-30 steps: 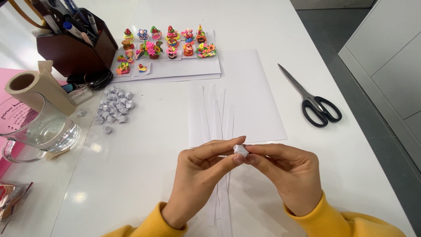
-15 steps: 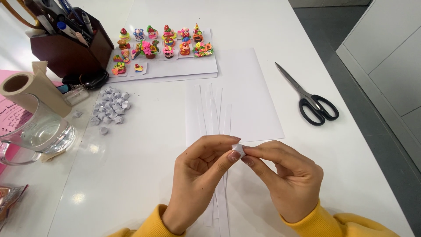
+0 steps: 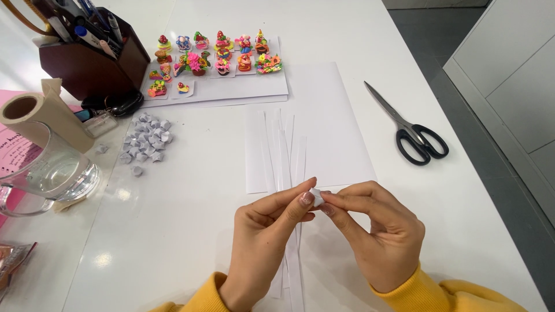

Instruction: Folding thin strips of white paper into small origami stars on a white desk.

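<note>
My left hand [image 3: 263, 228] and my right hand [image 3: 378, 228] meet above the white table [image 3: 173, 231], both pinching one small folded white paper piece [image 3: 315, 195] between the fingertips. Under the hands lie several long white paper strips [image 3: 283, 156] on a white sheet [image 3: 329, 127]. A pile of small folded white paper stars [image 3: 144, 141] sits to the left, apart from the hands. Both sleeves are yellow.
Black-handled scissors [image 3: 407, 127] lie at the right. Small colourful figurines [image 3: 217, 58] stand on paper at the back. A dark pen holder [image 3: 89, 55], a tape roll [image 3: 40, 118] and a glass mug [image 3: 49, 170] stand at the left. The table's right edge [image 3: 462, 144] drops to the floor.
The hands keep pinching the small paper piece, with the fingers shifting slightly around it. The view has drifted a little; nothing else on the table moved.
</note>
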